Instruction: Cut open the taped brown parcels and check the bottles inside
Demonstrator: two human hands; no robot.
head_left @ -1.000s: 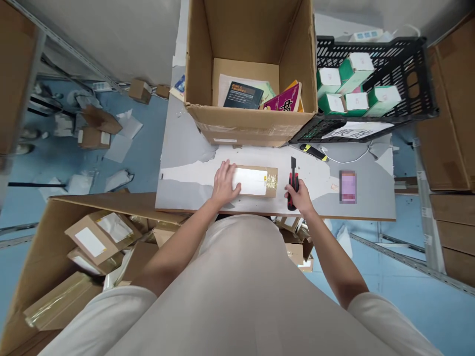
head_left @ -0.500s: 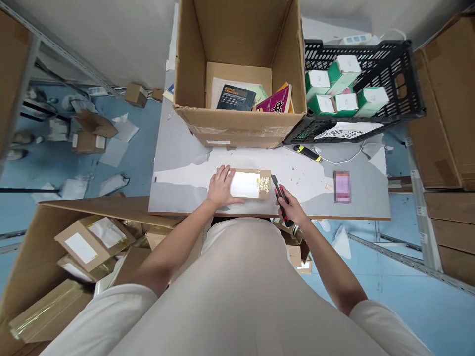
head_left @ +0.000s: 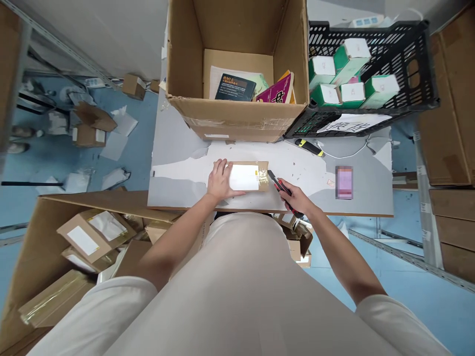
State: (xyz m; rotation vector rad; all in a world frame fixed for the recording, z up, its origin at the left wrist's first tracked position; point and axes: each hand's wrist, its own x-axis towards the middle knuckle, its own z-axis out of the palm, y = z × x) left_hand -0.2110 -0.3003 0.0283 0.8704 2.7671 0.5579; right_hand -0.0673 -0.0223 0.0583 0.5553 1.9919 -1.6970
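We have a small taped cardboard parcel (head_left: 247,176) lying flat near the front edge of the grey table (head_left: 178,148), its white label facing up. Our left hand (head_left: 219,180) presses down on its left end, fingers spread flat over the cardboard, bracing rather than gripping. Our right hand (head_left: 297,199) is clenched around the handle of a red and black utility knife (head_left: 279,186), whose tip sits just at the parcel's right end, by the shiny tape. As far as we can judge, the parcel is still sealed: the tape looks whole and no flap is lifted, so the cutting is only at its start.

Beyond the parcel stands a large open carton (head_left: 237,74) with books (head_left: 256,89) in the bottom. To its right a black plastic crate (head_left: 371,74) holds green and white boxes. A yellow and black tool (head_left: 309,147) lies just in front of the crate. On the near left, a big carton (head_left: 33,257) holds more taped parcels. Nothing lies between knife and parcel.
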